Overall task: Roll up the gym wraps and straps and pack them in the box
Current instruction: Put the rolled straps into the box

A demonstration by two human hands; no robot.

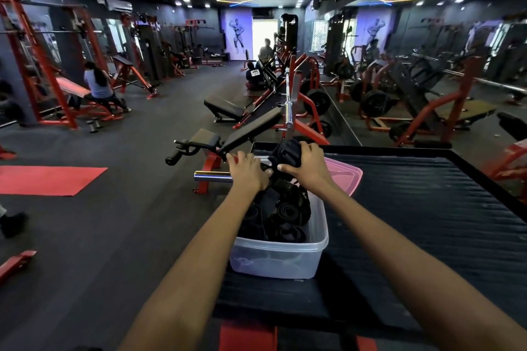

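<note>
A clear plastic box [278, 258] stands on a black ribbed platform [427, 208]. Several rolled black wraps [288, 212] lie inside it. Above the box's far end my right hand [306, 167] grips a black rolled strap [286, 152] from the right. My left hand [246, 172] holds the strap's lower left part, fingers curled over it. A pink lid [352, 177] lies behind the box, partly hidden by my right arm.
A black adjustable bench [251, 132] with a chrome bar [212, 177] stands just beyond the platform's left edge. Red gym machines line both sides. A person sits on a bench at the left, others at the far end. A red mat [48, 179] lies on the floor.
</note>
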